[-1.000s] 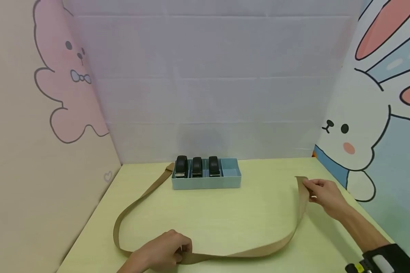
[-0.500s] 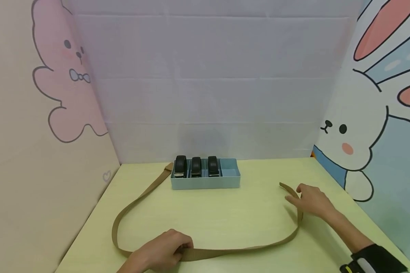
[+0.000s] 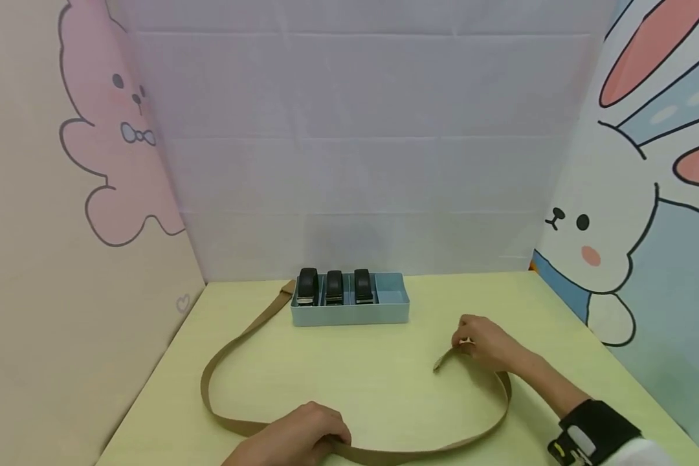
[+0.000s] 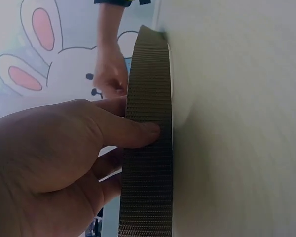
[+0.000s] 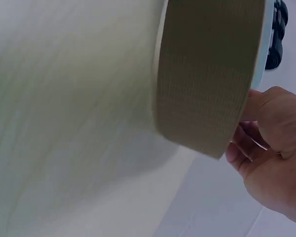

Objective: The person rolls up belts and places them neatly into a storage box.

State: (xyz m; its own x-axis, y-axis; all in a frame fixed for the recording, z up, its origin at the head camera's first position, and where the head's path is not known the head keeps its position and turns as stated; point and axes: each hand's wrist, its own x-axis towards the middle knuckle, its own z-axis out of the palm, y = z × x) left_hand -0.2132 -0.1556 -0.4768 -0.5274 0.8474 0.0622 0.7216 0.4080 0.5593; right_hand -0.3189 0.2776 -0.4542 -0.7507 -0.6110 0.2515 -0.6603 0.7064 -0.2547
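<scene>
A long tan webbing belt [image 3: 396, 457] stands on its edge in a wide curve on the table. My left hand [image 3: 298, 435] grips its near middle. The left wrist view shows the thumb across the belt's ribbed face [image 4: 147, 182] and the fingers behind it. At the right, my right hand [image 3: 489, 341] holds the belt close to its free end, which pokes out leftward past the fingers. In the right wrist view the belt [image 5: 207, 74] looms large, with that hand [image 5: 274, 143] at its edge and the fingertips partly hidden behind it.
A pale blue divided box [image 3: 349, 316] stands at the table's back. Three rolled black belts [image 3: 308, 285] occupy its left compartments; the rightmost compartment is bare. The tan belt's other end [image 3: 288, 288] lies against its left side. Walls enclose the yellow table [image 3: 355, 375].
My right hand let go of the belt's free end, then took hold again farther left. That end has swung inward and left. My left hand has shifted slightly right, still gripping the belt.
</scene>
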